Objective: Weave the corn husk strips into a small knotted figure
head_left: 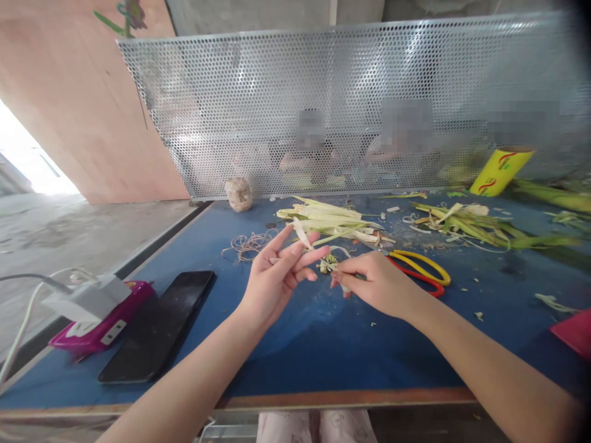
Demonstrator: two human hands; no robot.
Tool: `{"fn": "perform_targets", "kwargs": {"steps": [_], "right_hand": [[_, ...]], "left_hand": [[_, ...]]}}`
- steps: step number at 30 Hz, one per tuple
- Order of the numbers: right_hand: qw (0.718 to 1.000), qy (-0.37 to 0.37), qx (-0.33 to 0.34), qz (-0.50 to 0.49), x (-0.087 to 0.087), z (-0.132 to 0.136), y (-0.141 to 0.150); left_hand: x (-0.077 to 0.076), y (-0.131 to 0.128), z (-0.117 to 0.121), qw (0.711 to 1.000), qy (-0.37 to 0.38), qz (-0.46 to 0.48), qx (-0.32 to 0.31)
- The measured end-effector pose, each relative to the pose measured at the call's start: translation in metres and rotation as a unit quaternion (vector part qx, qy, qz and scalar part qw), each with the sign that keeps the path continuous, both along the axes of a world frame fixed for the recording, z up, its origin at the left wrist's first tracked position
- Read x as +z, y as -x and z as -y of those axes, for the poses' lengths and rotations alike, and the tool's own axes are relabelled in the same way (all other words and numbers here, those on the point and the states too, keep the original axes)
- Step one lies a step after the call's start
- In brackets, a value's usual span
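Observation:
Over the blue table (323, 344) my left hand (277, 274) is raised with its fingers stretched out and apart, a pale leaf strip (302, 235) passing between the fingertips. My right hand (373, 283) is closed in a pinch on a small woven leaf piece (329, 264) that sits between the two hands. Just behind my right hand lie yellow and red handled scissors (422, 267) on the table.
A pile of pale green leaf strips (330, 221) and another pile (466, 224) lie at the back. A twine ball (239, 194) and loose twine (249, 244) sit at back left. A black phone (159, 323) and pink power bank (101, 323) lie at left. A perforated metal screen (351, 104) stands behind.

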State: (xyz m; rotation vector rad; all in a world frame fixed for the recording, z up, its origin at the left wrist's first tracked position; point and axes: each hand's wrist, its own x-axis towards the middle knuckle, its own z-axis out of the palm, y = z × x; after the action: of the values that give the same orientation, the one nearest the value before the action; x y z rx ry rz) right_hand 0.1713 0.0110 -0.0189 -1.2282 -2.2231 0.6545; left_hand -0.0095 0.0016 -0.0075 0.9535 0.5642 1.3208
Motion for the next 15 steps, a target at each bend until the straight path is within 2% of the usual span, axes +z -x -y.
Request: {"fn": "perform_targets", "kwargs": {"steps": [2, 4, 6, 8, 10, 12, 15], "right_hand": [[0.999, -0.016, 0.019, -0.029, 0.002, 0.0, 0.0], [0.996, 0.0, 0.037, -0.087, 0.002, 0.0, 0.001], [0.981, 0.072, 0.057, -0.171, 0.0, 0.0, 0.003], [0.95, 0.158, 0.095, -0.251, -0.004, -0.001, 0.007], [0.924, 0.197, 0.126, -0.303, -0.007, -0.002, 0.01], [0.918, 0.196, 0.115, -0.325, -0.008, -0.002, 0.013], [0.929, 0.167, 0.069, -0.324, -0.006, 0.0, 0.014]], "left_hand": [[0.0, 0.001, 0.0, 1.0, -0.008, -0.005, -0.002], [-0.002, 0.0, 0.0, 1.0, -0.003, -0.011, -0.013], [-0.004, -0.002, 0.001, 1.0, 0.006, -0.015, -0.021], [-0.005, -0.003, 0.001, 0.999, 0.011, -0.019, -0.029], [-0.005, -0.004, 0.002, 0.999, 0.012, -0.023, -0.038], [-0.004, -0.003, 0.002, 0.999, 0.01, -0.026, -0.042], [-0.004, -0.001, 0.002, 0.999, 0.004, -0.036, -0.041]]}}
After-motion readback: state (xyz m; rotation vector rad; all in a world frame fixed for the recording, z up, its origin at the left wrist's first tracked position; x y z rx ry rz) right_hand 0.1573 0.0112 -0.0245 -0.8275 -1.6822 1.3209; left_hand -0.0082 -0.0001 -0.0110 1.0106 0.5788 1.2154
